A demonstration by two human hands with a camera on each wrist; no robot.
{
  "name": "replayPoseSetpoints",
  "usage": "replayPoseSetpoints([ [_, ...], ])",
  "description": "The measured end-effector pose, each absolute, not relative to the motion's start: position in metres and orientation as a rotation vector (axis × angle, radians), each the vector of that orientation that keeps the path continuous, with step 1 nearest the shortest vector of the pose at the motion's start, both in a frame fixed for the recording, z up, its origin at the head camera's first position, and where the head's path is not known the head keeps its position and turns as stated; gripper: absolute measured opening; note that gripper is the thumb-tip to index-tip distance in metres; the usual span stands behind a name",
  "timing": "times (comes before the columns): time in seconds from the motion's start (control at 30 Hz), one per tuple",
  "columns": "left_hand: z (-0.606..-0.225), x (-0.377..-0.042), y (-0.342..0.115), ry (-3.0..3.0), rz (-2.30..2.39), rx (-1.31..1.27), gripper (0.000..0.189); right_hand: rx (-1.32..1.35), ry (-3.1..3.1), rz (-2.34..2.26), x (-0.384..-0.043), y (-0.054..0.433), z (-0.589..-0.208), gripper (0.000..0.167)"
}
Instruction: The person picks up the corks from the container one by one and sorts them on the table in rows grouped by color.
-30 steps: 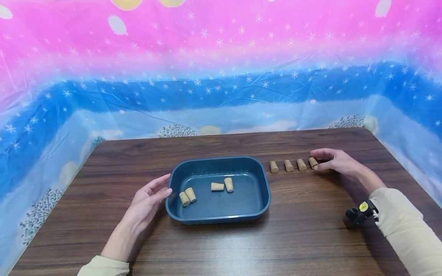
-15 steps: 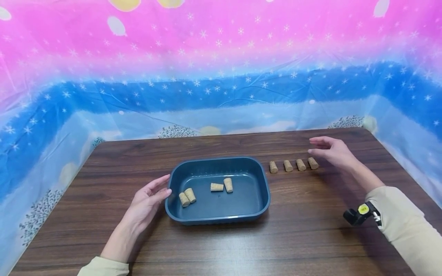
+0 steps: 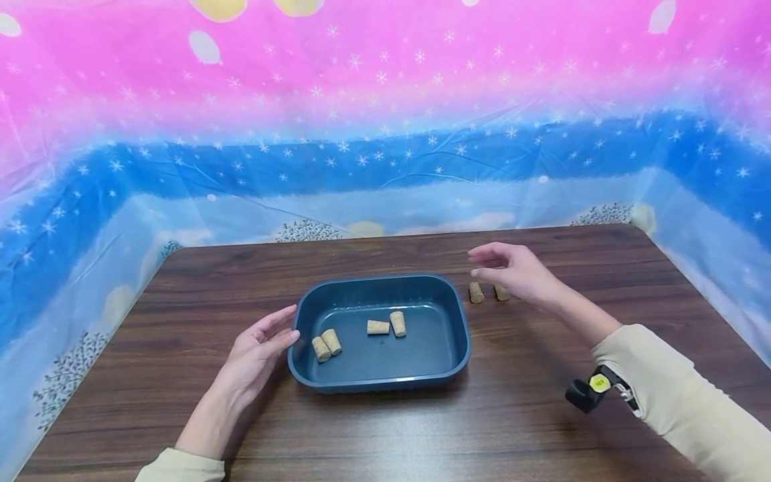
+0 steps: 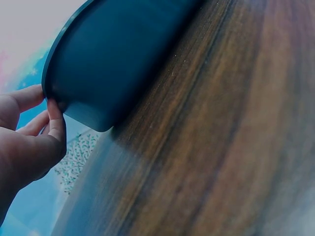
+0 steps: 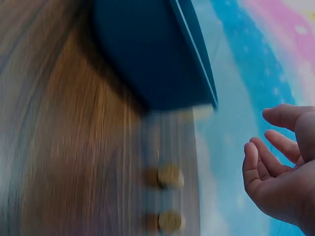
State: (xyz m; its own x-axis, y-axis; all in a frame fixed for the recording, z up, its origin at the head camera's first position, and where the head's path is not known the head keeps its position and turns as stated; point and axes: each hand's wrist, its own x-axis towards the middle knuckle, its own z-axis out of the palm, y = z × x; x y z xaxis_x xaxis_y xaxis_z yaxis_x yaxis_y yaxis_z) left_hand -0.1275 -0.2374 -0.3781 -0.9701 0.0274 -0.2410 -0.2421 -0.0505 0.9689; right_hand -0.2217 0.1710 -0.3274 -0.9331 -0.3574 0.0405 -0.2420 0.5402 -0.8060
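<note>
A dark blue rectangular tub (image 3: 379,384) stands on the table, with several cork stoppers (image 3: 377,327) lying inside it in two pairs. My left hand (image 3: 249,361) holds the tub's left rim, the thumb over the edge and the fingers against the outside. To the right of the tub, a row of corks (image 3: 476,292) lies on the wood. Over this row hangs my right hand (image 3: 521,274), fingers bent loosely, thumb apart and nothing between them. It covers part of the row in the head view. Two corks (image 5: 170,175) show blurred in the right wrist view.
The brown wooden table (image 3: 385,442) reaches back to a pink and blue snowflake cloth (image 3: 361,161) that surrounds it on the far side and both sides. A black strap device (image 3: 587,393) is worn at the right wrist.
My right hand has let go of the rightmost cork, lifted off it, and moved left along the row towards the tub. The left hand and tub have stayed in place.
</note>
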Motion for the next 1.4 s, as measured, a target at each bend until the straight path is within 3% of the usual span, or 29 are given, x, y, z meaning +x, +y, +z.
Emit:
replayPoseSetpoints([
  [0.27,-0.378,-0.128,-0.237,2.014,2.143,-0.219,0.060,-0.610,2.529,-1.335,-0.212,0.125,-0.326,0.038],
  [0.5,-0.378,-0.129,-0.237,2.000,2.152,-0.205,0.059,-0.555,2.335,-1.408,-0.208,0.096,-0.330,0.037],
  [0.9,-0.378,-0.127,-0.240,2.010,2.153,-0.200,0.059,-0.405,2.558,-1.117,-0.200,0.050,-0.349,0.033],
  [1.4,-0.380,-0.127,-0.241,2.036,2.139,-0.208,0.059,-0.549,2.604,-1.033,-0.197,0.037,-0.368,0.027],
])
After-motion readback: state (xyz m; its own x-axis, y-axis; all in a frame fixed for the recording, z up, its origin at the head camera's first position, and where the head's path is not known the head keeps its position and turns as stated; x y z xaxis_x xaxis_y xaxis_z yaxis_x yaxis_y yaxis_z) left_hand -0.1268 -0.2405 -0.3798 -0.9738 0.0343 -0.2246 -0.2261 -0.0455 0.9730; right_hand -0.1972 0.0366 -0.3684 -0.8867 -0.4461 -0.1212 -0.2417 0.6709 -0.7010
